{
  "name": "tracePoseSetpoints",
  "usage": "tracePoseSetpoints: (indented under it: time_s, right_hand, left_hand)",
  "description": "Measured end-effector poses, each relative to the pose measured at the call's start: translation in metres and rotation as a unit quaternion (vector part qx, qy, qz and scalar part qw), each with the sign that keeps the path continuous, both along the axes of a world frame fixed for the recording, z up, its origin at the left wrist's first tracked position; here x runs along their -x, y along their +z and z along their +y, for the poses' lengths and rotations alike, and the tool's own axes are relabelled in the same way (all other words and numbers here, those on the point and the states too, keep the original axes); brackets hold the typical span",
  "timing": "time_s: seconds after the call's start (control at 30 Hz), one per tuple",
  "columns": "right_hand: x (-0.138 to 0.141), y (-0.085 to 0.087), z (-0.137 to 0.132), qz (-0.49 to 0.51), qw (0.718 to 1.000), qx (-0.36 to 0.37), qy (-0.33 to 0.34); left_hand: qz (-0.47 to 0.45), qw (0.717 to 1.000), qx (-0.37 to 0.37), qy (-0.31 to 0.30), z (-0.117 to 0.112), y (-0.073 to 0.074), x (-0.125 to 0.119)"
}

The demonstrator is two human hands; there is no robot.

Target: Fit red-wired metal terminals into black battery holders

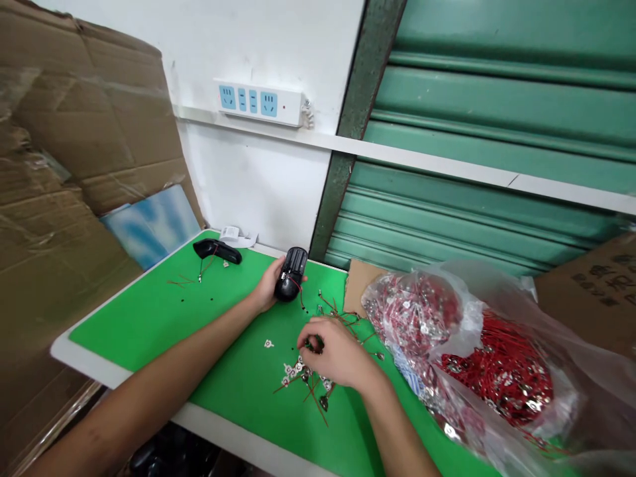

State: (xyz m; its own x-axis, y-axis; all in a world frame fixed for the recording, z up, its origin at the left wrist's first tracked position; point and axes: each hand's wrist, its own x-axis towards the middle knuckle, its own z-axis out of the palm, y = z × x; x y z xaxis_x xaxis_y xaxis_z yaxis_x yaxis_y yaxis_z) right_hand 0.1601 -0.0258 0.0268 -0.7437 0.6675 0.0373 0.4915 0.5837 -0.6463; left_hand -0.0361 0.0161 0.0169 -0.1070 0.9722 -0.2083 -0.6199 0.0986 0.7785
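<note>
Black plastic battery housing (291, 273), rounded and ribbed at its far end with a thin red wire trailing from it, sits upright in the grip of the left hand (268, 285) above the green-covered table (149, 318). The right hand (338, 351), nearer the person, presses curled fingertips onto a scatter of small silver metal terminals with red leads (303, 374) lying just under and beside it; whether anything is pinched between those fingers cannot be told. Just right of that hand slumps a clear plastic bag stuffed with red wires and silver contacts (477, 358). Well to the left of the left hand, a second black plastic housing (217, 250) lies on the table, loose wire bits beside it. Beyond both hands, a white power strip with blue sockets (259, 102) hangs on the wall.
</note>
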Motion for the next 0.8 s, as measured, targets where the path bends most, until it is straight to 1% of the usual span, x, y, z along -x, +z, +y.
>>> tracePoseSetpoints:
  time_s: [0.1,0.2,0.33,0.47,0.57,0.63,0.7,0.77,0.8]
  right_hand:
    - [-0.001,0.001,-0.008,-0.010,0.999,0.013,0.046]
    - [-0.001,0.004,-0.015,-0.025,0.997,0.013,0.075]
    - [0.000,0.005,-0.022,-0.063,0.996,0.000,0.068]
    - [0.003,0.001,-0.025,-0.104,0.993,-0.027,0.056]
    - [0.003,0.003,-0.024,-0.092,0.994,-0.018,0.049]
    - [0.000,0.008,-0.020,-0.049,0.997,0.028,0.047]
    - [-0.004,0.016,-0.013,0.025,0.992,0.111,0.052]
    - [-0.009,0.022,-0.005,0.125,0.973,0.187,0.046]
    - [-0.011,0.022,0.000,0.178,0.961,0.211,0.031]
  left_hand:
    - [0.000,1.000,0.001,-0.007,0.000,-0.001,0.001]
    - [-0.011,1.000,0.004,-0.009,0.002,-0.002,0.001]
    - [-0.011,1.000,0.004,-0.005,0.002,-0.003,0.000]
    - [0.000,1.000,0.006,-0.007,0.000,0.002,-0.001]
    - [0.008,1.000,0.005,-0.017,-0.003,0.006,-0.001]
    - [0.019,0.999,-0.001,-0.027,-0.004,0.008,-0.001]
    - [0.027,0.999,-0.007,-0.036,-0.005,0.008,-0.001]
    - [0.029,0.999,-0.009,-0.044,-0.008,0.007,-0.002]
    - [0.032,0.998,-0.008,-0.053,-0.010,0.006,-0.004]
